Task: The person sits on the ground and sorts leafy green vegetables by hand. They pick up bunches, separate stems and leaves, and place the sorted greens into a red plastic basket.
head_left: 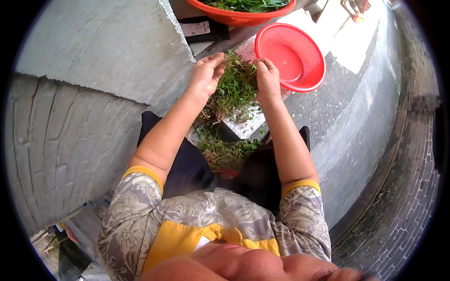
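Observation:
A heap of leafy green plants (230, 93) with thin reddish-brown stems lies before me on a surface with a white stone-patterned top (245, 126). My left hand (209, 74) is at the heap's upper left edge, thumb and forefinger brought together; whether a stem is between them is too small to tell. At the upper right side, my right hand (268, 80) pinches a small bunch of leafy greens (251, 69). Just beyond that hand sits a red plastic colander (286, 63) with no greens visible inside. More plants with stems (225, 149) lie lower down, between my knees.
An orange-red basin (242, 17) holding long green leaves stands at the top. Beside it lies a black package (204, 30) bearing a printed label. A rough-edged concrete slab (105, 42) is on the left; a brick wall (404, 182) runs along the right.

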Demonstrator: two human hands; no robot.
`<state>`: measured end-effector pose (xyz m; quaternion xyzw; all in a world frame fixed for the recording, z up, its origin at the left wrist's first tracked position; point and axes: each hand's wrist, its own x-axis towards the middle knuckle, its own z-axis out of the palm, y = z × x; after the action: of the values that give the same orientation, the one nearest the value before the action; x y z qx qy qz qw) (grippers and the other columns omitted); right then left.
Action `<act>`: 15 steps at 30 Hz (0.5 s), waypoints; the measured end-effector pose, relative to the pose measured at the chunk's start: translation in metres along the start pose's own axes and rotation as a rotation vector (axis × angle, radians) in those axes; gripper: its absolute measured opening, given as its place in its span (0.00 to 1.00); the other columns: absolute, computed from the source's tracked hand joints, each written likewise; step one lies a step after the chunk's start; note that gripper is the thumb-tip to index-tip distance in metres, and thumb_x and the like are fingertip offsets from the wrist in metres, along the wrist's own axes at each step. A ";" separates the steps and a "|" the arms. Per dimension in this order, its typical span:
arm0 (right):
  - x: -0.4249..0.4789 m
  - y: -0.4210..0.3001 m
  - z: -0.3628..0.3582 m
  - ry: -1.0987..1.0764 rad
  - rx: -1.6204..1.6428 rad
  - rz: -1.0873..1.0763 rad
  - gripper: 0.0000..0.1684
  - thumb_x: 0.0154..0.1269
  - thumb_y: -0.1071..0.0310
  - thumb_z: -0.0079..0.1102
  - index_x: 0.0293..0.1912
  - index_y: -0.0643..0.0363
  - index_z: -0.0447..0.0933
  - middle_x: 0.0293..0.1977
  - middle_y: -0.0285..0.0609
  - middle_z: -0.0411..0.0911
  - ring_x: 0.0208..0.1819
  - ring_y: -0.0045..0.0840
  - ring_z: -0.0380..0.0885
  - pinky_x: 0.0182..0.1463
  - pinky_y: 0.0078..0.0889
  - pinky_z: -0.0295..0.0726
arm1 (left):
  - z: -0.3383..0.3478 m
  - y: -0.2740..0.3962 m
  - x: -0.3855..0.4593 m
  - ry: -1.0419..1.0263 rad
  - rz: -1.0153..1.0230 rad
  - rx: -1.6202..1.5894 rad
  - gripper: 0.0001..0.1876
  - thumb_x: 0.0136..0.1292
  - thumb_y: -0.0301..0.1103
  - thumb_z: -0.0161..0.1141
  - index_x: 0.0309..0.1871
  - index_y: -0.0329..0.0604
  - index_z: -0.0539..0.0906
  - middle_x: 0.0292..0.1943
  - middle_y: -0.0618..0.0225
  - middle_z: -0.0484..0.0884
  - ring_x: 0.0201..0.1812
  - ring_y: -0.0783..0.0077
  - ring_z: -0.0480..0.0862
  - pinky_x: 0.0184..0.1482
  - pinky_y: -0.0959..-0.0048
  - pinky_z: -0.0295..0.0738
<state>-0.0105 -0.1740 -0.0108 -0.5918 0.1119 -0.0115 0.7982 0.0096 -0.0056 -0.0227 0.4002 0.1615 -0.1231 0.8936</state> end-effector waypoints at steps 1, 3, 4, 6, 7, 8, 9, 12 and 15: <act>0.003 -0.012 -0.008 0.049 0.154 0.116 0.04 0.59 0.70 0.50 0.32 0.59 0.73 0.21 0.33 0.68 0.22 0.18 0.67 0.29 0.19 0.70 | -0.005 0.006 0.006 0.023 0.017 -0.034 0.04 0.59 0.27 0.63 0.36 0.41 0.79 0.29 0.71 0.80 0.27 0.80 0.77 0.27 0.85 0.72; 0.010 -0.018 -0.019 0.057 0.400 0.087 0.04 0.61 0.68 0.48 0.33 0.57 0.71 0.26 0.37 0.70 0.27 0.24 0.70 0.34 0.29 0.75 | -0.014 0.016 0.013 -0.014 -0.040 -0.125 0.05 0.59 0.25 0.62 0.37 0.38 0.79 0.30 0.69 0.79 0.29 0.79 0.76 0.26 0.86 0.71; 0.009 -0.023 -0.021 0.029 0.410 0.098 0.04 0.62 0.69 0.48 0.34 0.57 0.71 0.27 0.37 0.71 0.28 0.24 0.70 0.34 0.28 0.76 | -0.018 0.021 0.014 -0.034 -0.064 -0.158 0.04 0.59 0.24 0.61 0.37 0.37 0.79 0.30 0.68 0.78 0.29 0.79 0.75 0.26 0.86 0.71; 0.006 -0.028 -0.023 -0.057 0.385 0.125 0.05 0.64 0.69 0.46 0.36 0.57 0.70 0.29 0.37 0.72 0.28 0.24 0.71 0.34 0.26 0.75 | -0.021 0.027 0.015 -0.026 -0.122 -0.277 0.04 0.60 0.20 0.58 0.38 0.32 0.76 0.32 0.60 0.76 0.28 0.74 0.74 0.24 0.87 0.72; 0.006 -0.027 -0.024 -0.114 0.349 0.140 0.05 0.65 0.69 0.46 0.37 0.58 0.70 0.30 0.37 0.72 0.29 0.23 0.71 0.33 0.25 0.75 | -0.021 0.030 0.014 -0.052 -0.160 -0.319 0.04 0.60 0.19 0.58 0.38 0.31 0.76 0.32 0.59 0.76 0.29 0.74 0.74 0.23 0.87 0.73; 0.005 -0.027 -0.026 -0.172 0.313 0.155 0.05 0.66 0.69 0.45 0.38 0.58 0.70 0.31 0.37 0.72 0.29 0.23 0.71 0.33 0.24 0.74 | -0.022 0.033 0.013 -0.077 -0.198 -0.362 0.05 0.60 0.19 0.58 0.38 0.30 0.75 0.32 0.58 0.76 0.29 0.73 0.74 0.23 0.88 0.73; 0.004 -0.026 -0.026 -0.198 0.291 0.168 0.05 0.66 0.69 0.45 0.38 0.58 0.70 0.30 0.36 0.72 0.29 0.22 0.71 0.32 0.23 0.73 | -0.022 0.036 0.012 -0.102 -0.235 -0.403 0.05 0.59 0.19 0.57 0.38 0.29 0.75 0.32 0.57 0.75 0.29 0.73 0.74 0.23 0.88 0.73; 0.004 -0.020 -0.020 -0.251 0.249 0.185 0.06 0.68 0.69 0.44 0.39 0.59 0.69 0.28 0.34 0.71 0.27 0.19 0.69 0.28 0.19 0.68 | -0.020 0.037 0.009 -0.114 -0.217 -0.383 0.05 0.61 0.20 0.56 0.38 0.27 0.74 0.33 0.55 0.75 0.30 0.72 0.74 0.23 0.88 0.73; 0.001 -0.024 -0.020 -0.275 0.248 0.232 0.06 0.68 0.65 0.46 0.37 0.56 0.69 0.25 0.31 0.68 0.25 0.19 0.66 0.26 0.20 0.64 | -0.019 0.037 0.007 -0.142 -0.198 -0.334 0.06 0.61 0.21 0.57 0.39 0.28 0.75 0.33 0.57 0.76 0.29 0.76 0.74 0.24 0.88 0.73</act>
<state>-0.0110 -0.2002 0.0062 -0.4683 0.0671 0.1475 0.8686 0.0251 0.0316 -0.0124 0.2188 0.1548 -0.2098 0.9403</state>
